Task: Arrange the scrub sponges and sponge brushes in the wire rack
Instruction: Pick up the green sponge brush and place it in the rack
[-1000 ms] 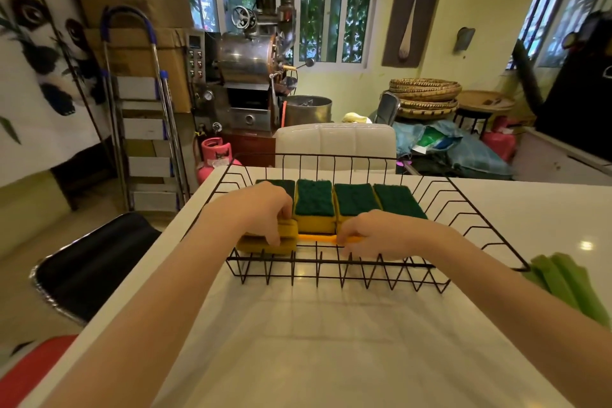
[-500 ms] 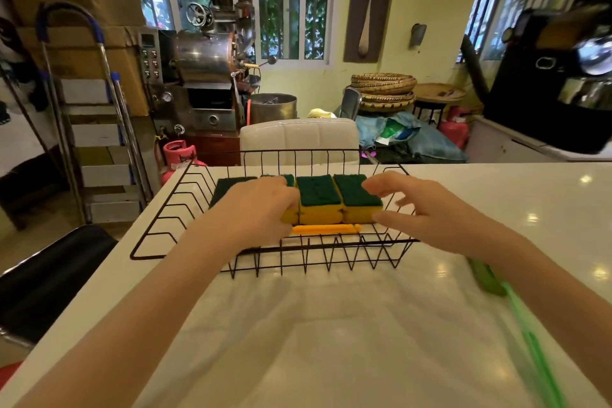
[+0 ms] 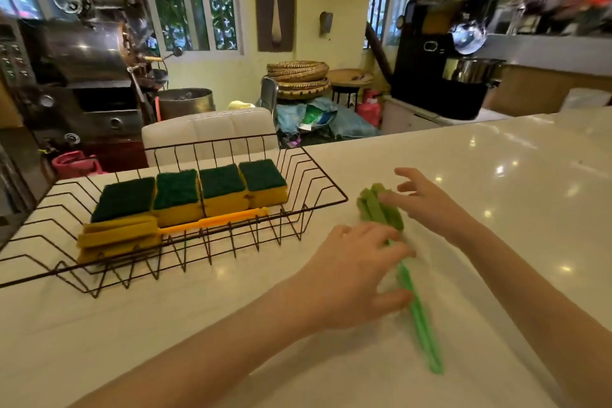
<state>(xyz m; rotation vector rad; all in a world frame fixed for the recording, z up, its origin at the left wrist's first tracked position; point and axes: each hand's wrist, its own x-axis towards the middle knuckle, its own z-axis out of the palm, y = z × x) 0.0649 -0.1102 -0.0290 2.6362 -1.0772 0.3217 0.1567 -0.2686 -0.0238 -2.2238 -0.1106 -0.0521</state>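
Note:
A black wire rack [image 3: 318,189] stands on the white counter at the left. Inside it lie several yellow scrub sponges [image 3: 222,190] with dark green tops, in a row. In front of them lies a yellow sponge brush [image 3: 132,233], its orange handle pointing right. To the right of the rack a green sponge brush [image 3: 420,308] lies on the counter, head towards the far side. My left hand [image 3: 357,275] is spread over the middle of its handle, fingers apart. My right hand [image 3: 420,197] is open, fingertips at the green sponge head.
The white counter [image 3: 496,175] stretches to the right and towards me. Behind the rack is a white chair back [image 3: 208,129]. Beyond the counter stand a metal roasting machine [image 3: 82,76], stacked woven baskets [image 3: 298,76] and a black machine [image 3: 437,69].
Both hands have left the rack and moved right to the green sponge brush on the counter. The yellow sponge brush now lies free in the rack. The view has swung right.

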